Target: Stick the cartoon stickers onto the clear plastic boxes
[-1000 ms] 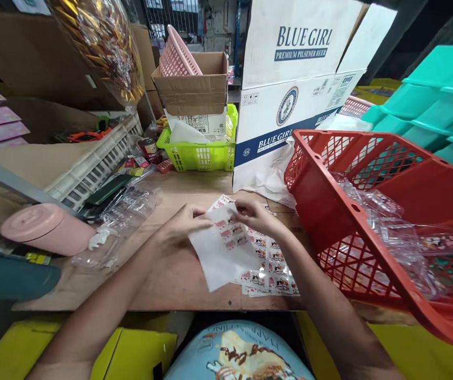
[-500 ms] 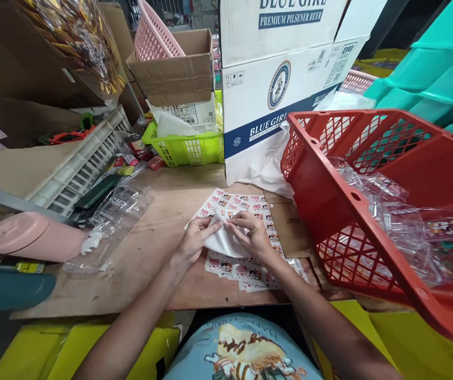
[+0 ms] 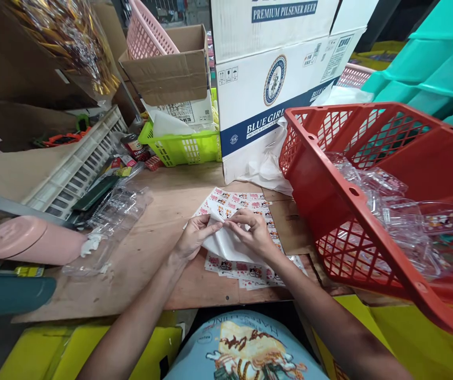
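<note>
A sticker sheet (image 3: 230,245), its plain white back turned up and curled, is between my two hands over the wooden table. My left hand (image 3: 195,236) pinches its left side between thumb and fingers. On the other side, my right hand (image 3: 253,232) is closed with its fingertips at the sheet's upper edge, close to my left thumb. Whether a small piece is between the right fingertips is too small to tell. Under the hands lie several printed sticker sheets (image 3: 246,199) with cartoon cats and pink marks, loosely stacked.
At the right stands a red plastic basket (image 3: 321,184) holding clear plastic packages (image 3: 392,221). A white beer carton (image 3: 246,95) rises behind the sheets, beside a lime-green basket (image 3: 179,150). Leftward lie a pink bottle (image 3: 32,240) and clear plastic packaging (image 3: 119,211).
The white back of the sheet between my hands has opened out wider and lower towards my right wrist. Both hands keep their pinch near the same spot. The view has shifted slightly.
</note>
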Tool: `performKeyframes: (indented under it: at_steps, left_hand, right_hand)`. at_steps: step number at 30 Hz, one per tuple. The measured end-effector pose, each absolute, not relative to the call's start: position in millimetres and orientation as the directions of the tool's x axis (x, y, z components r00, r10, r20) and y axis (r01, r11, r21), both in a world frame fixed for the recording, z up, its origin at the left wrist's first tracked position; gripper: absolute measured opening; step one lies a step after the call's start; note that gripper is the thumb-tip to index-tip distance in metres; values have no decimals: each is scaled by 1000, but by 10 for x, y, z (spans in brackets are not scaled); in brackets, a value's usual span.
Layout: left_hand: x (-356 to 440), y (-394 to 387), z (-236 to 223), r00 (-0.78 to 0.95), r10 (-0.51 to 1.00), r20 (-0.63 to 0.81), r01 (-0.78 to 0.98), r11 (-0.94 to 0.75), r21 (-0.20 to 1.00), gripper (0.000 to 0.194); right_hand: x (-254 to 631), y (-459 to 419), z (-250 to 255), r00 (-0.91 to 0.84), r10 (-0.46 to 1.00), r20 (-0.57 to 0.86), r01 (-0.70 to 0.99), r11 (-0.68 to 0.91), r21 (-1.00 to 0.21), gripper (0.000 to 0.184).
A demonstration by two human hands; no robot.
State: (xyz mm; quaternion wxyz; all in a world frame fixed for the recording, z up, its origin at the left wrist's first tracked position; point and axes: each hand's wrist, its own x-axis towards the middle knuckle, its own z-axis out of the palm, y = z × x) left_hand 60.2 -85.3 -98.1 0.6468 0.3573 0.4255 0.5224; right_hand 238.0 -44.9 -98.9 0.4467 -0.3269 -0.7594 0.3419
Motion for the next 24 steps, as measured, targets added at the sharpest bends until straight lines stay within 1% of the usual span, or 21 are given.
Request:
performKeyframes:
  at_steps: [3,5,7,8,10,11,12,13,14,15,16,17,18,19,20,21,23,24]
  left_hand:
    - [612,-856,-1020,99,980,-173,-345,197,918,27]
    - [582,-847,-1050,112,977,-182,-275,207,939,28]
    - [521,-831,-1073,51,987,-152,-73,155,985,27]
    - [491,-823,-1076,-14,994,-112,52,112,992,26]
    - [470,-814,-1053,-177,984,11,260,36,965,27]
    - [492,-814,-1025,-248,965,82,321,2,947,30]
    - [540,-817,-986,-282,950,133,338,-32,940,32]
    - [612,-819,-940,-271,951,150,305,-63,950,33]
    - [700,-820,-891,-225,965,134,225,-83,971,34]
    - [792,-816,-846,-157,984,88,89,-75,993,37]
    - [878,-808,-808,-72,997,20,-85,-26,996,43]
    - [945,-794,-781,4,999,-54,-261,53,964,50]
    - [987,-780,-766,55,991,-120,-405,132,905,56]
    - [1002,-767,-764,81,982,-171,-511,188,839,60]
    - [993,-758,-770,98,973,-208,-578,226,784,62]
    - [967,-756,-781,119,966,-229,-620,253,743,63]
    - [894,-765,-808,169,956,-240,-656,291,696,64]
    - [859,-772,-818,195,951,-241,-658,309,687,65]
  right_hand:
    - [2365,-438,-998,-348,836,425,197,508,-839,28]
    - [2385,-413,-1011,-304,865,400,204,469,-859,32]
    - [2441,-367,-1012,-237,890,389,219,440,-871,36]
    - [2480,-340,-1004,-193,898,395,232,433,-871,36]
    - [2556,-291,-971,-93,897,433,269,441,-856,33]
    - [2583,-276,-949,-51,886,461,293,455,-841,30]
    - [2596,-271,-926,-24,871,491,315,473,-823,28]
    - [2595,-278,-905,-17,854,519,331,495,-803,25]
    - [2581,-296,-889,-36,837,545,350,522,-778,23]
    - [2559,-324,-877,-83,817,570,377,555,-741,21]
    - [2535,-359,-869,-157,794,587,407,594,-694,19]
    - [2518,-394,-864,-242,768,593,429,633,-644,17]
    - [2512,-425,-857,-322,743,587,432,667,-607,17]
    - [2521,-447,-847,-373,732,570,418,682,-601,19]
    - [2545,-455,-834,-381,740,554,392,672,-628,22]
    - [2579,-447,-817,-346,766,543,357,642,-678,24]
    - [2658,-386,-787,-231,816,529,306,577,-757,27]
    - [2691,-341,-784,-216,827,519,311,562,-766,29]
